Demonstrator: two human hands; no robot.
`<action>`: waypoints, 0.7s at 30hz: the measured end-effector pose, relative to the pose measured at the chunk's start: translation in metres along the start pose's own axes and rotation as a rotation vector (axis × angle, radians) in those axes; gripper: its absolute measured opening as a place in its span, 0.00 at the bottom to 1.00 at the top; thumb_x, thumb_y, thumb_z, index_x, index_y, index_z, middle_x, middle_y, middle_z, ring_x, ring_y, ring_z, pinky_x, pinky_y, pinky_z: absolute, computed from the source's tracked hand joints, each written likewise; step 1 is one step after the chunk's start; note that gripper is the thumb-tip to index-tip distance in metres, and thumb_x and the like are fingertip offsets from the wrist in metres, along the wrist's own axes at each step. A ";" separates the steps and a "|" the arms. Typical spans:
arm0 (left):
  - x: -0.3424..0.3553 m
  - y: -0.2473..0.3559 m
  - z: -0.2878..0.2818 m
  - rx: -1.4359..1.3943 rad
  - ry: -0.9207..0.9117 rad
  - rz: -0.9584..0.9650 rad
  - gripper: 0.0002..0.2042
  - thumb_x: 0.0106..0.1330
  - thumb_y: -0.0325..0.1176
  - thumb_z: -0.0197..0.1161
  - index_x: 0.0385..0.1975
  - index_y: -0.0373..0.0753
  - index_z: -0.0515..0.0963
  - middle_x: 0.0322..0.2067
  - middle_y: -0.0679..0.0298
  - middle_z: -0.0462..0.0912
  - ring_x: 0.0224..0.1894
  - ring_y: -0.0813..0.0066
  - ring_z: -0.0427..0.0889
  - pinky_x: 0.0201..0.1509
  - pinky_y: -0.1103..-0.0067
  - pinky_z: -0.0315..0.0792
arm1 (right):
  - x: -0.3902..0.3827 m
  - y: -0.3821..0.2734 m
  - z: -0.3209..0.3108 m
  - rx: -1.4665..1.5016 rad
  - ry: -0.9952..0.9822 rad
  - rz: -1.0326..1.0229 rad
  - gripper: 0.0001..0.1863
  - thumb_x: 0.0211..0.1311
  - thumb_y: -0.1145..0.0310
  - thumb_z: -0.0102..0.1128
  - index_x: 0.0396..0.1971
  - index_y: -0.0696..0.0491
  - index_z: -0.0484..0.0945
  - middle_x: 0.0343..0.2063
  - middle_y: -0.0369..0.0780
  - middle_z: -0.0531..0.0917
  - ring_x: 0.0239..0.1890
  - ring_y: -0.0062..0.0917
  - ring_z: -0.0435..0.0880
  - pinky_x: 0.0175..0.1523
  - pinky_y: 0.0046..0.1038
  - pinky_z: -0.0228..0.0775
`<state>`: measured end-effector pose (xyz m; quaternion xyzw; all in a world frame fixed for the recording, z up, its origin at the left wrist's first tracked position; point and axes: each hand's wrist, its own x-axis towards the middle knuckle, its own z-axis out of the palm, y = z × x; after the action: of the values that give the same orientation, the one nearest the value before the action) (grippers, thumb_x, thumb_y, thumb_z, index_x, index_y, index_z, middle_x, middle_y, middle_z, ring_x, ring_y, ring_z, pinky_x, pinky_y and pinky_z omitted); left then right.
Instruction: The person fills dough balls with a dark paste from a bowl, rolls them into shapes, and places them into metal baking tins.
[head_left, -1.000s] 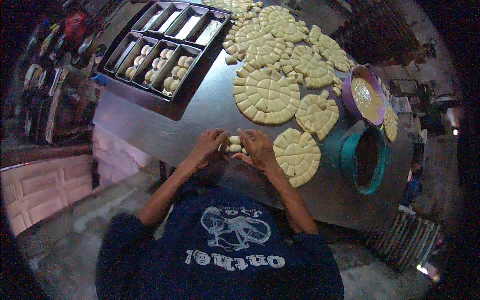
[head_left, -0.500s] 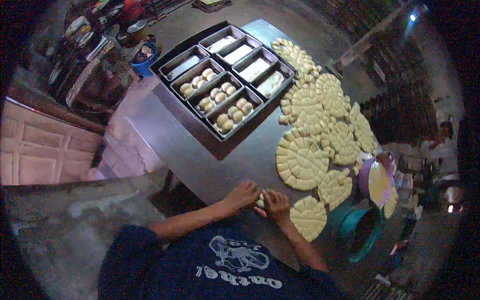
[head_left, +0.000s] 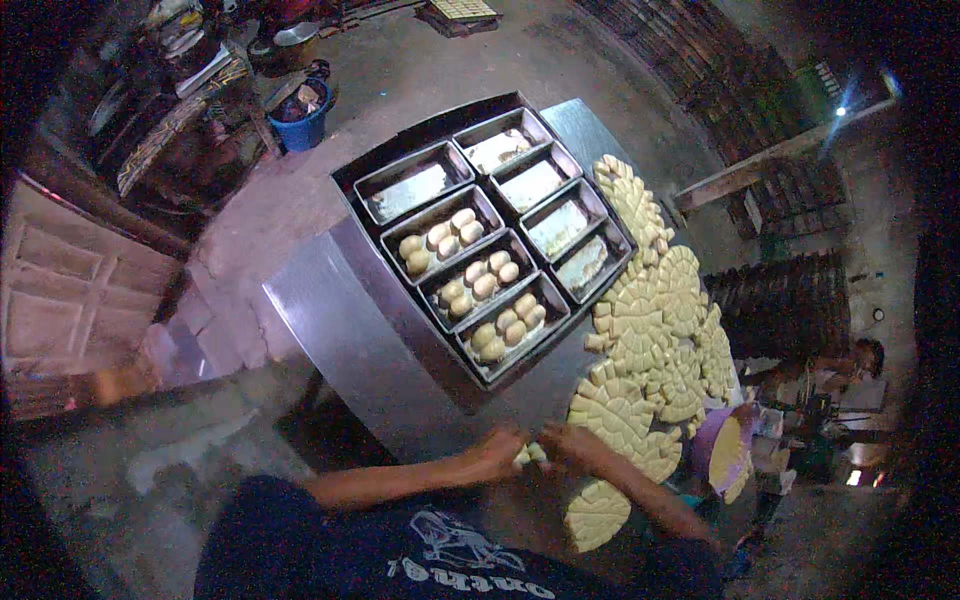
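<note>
Low over the table's near edge, my left hand (head_left: 497, 450) and my right hand (head_left: 570, 446) come close together with fingers curled. Small pale pieces of dough (head_left: 530, 455) show between them, gripped at the fingertips; the exact hold is partly hidden. Right of my hands lies a flat round of dough scored into segments (head_left: 615, 420), with several more such rounds beyond it. A smaller cut dough piece (head_left: 597, 515) rests below my right forearm. Ahead, a dark tray (head_left: 372, 225) carries several metal loaf pans; three pans hold rounded dough balls (head_left: 487, 278), the others only a whitish coating inside.
The metal table (head_left: 320, 290) extends left of the tray. A purple tub (head_left: 703, 450) with yellowish contents stands at the right edge. Farther off are a blue bucket (head_left: 300, 130) on the floor and a person (head_left: 850, 370) at the far right.
The view has shifted, so tray and dough rounds appear lower. My hands have moved slightly apart, and more than one dough piece now shows between them.
</note>
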<state>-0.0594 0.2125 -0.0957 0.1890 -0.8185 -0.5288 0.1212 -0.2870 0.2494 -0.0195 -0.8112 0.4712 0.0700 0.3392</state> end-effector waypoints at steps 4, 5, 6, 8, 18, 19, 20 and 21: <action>0.018 0.002 -0.161 0.006 0.218 -0.095 0.26 0.54 0.35 0.68 0.51 0.31 0.69 0.48 0.44 0.73 0.54 0.44 0.71 0.58 0.58 0.66 | 0.133 -0.001 -0.145 -0.168 -0.040 -0.038 0.20 0.50 0.58 0.68 0.38 0.51 0.72 0.32 0.42 0.75 0.35 0.43 0.80 0.38 0.40 0.75; 0.023 0.000 -0.199 0.064 0.315 -0.152 0.26 0.54 0.34 0.68 0.51 0.32 0.69 0.46 0.44 0.73 0.52 0.44 0.71 0.57 0.58 0.67 | 0.175 -0.003 -0.182 -0.278 -0.175 0.005 0.20 0.48 0.59 0.69 0.39 0.50 0.72 0.32 0.42 0.75 0.34 0.42 0.80 0.38 0.40 0.75; 0.030 -0.007 -0.233 0.114 0.408 -0.194 0.25 0.54 0.34 0.68 0.51 0.33 0.70 0.45 0.45 0.74 0.51 0.44 0.72 0.56 0.57 0.67 | 0.203 0.010 -0.203 -0.354 0.010 -0.200 0.19 0.47 0.60 0.68 0.38 0.51 0.73 0.34 0.41 0.76 0.36 0.40 0.80 0.40 0.40 0.76; 0.043 -0.055 -0.283 0.330 0.636 -0.128 0.22 0.53 0.34 0.68 0.47 0.34 0.71 0.42 0.46 0.74 0.48 0.43 0.73 0.51 0.58 0.70 | 0.273 0.019 -0.244 -0.425 0.132 -0.230 0.20 0.44 0.60 0.69 0.37 0.51 0.74 0.37 0.40 0.76 0.40 0.38 0.80 0.40 0.39 0.76; 0.077 -0.141 -0.378 0.980 0.783 -0.390 0.18 0.47 0.35 0.69 0.38 0.40 0.73 0.35 0.60 0.77 0.43 0.63 0.75 0.45 0.69 0.64 | 0.449 0.074 -0.274 -0.530 0.346 -0.553 0.17 0.41 0.72 0.66 0.35 0.54 0.75 0.36 0.41 0.76 0.39 0.40 0.80 0.40 0.39 0.76; 0.078 -0.146 -0.376 1.020 0.747 -0.409 0.18 0.47 0.35 0.70 0.38 0.41 0.74 0.35 0.61 0.78 0.43 0.64 0.75 0.45 0.69 0.64 | 0.455 0.077 -0.269 -0.524 0.387 -0.577 0.16 0.41 0.74 0.65 0.35 0.54 0.75 0.36 0.41 0.76 0.39 0.40 0.80 0.40 0.39 0.76; 0.080 -0.144 -0.375 1.055 0.702 -0.429 0.19 0.47 0.35 0.70 0.39 0.41 0.74 0.35 0.61 0.78 0.43 0.64 0.75 0.45 0.69 0.64 | 0.455 0.077 -0.265 -0.510 0.424 -0.594 0.16 0.41 0.75 0.65 0.35 0.54 0.75 0.35 0.41 0.76 0.39 0.40 0.81 0.41 0.39 0.76; 0.079 -0.136 -0.377 0.936 0.638 -0.473 0.22 0.49 0.38 0.71 0.43 0.39 0.72 0.41 0.60 0.79 0.46 0.62 0.74 0.46 0.66 0.65 | 0.453 0.079 -0.264 -0.503 0.387 -0.572 0.15 0.42 0.79 0.63 0.35 0.55 0.76 0.35 0.41 0.77 0.39 0.40 0.81 0.42 0.38 0.76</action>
<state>0.0440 -0.1814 -0.0649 0.5475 -0.8232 -0.0434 0.1437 -0.1580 -0.2642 -0.0535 -0.9648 0.2504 -0.0680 0.0420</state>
